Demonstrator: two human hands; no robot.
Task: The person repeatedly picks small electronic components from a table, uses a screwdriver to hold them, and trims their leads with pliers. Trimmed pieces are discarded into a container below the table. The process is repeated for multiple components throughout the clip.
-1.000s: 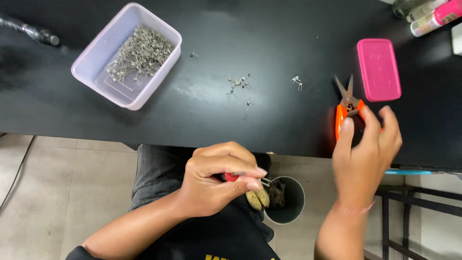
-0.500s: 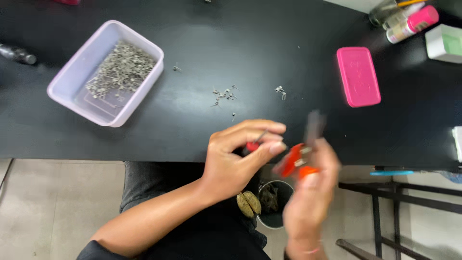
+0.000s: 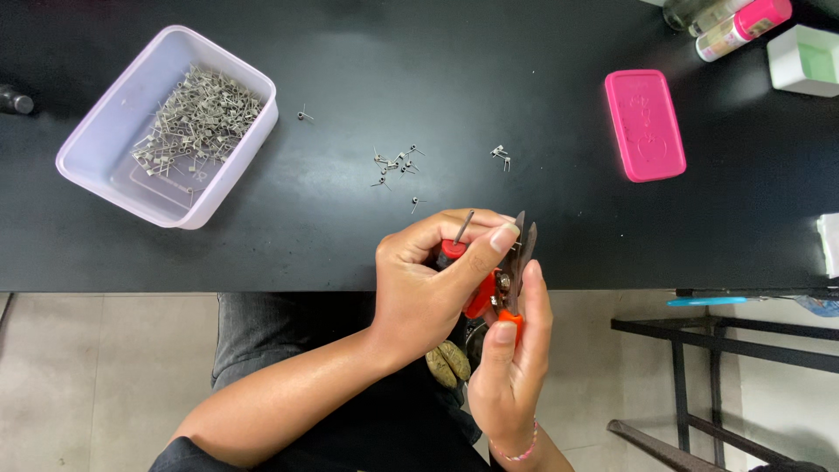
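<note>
Since half a second ago the right hand [image 3: 511,367] has steadied from a blur and brought the orange-handled snips [image 3: 511,275] up beside the left hand; a second ago it was over at the desk's 3 o'clock side, reaching for them next to the pink case.

Head view, the only one: the left hand [image 3: 428,280] is closed around a small red-handled tool [image 3: 454,247], its thin metal shaft poking up toward 12 o'clock between thumb and forefinger. The grip looks pinched tight, probably to keep the shaft steady near the blades. The right hand is wrapped around the snips' handles, blades pointing to 12 o'clock and touching or just beside the left thumb; whether the blades are parted I cannot tell. Both hands sit at the desk's [image 3: 350,245] near edge, at 6 o'clock, above the person's lap.

At 10 o'clock a clear plastic tub [image 3: 96,166] holds a heap of small wire springs [image 3: 197,118]. A few loose springs [image 3: 398,164] lie scattered near the middle. The pink case [image 3: 644,124] lies flat at 2 o'clock, with a pink-capped bottle [image 3: 743,28] and a white box [image 3: 804,59] beyond it.
</note>
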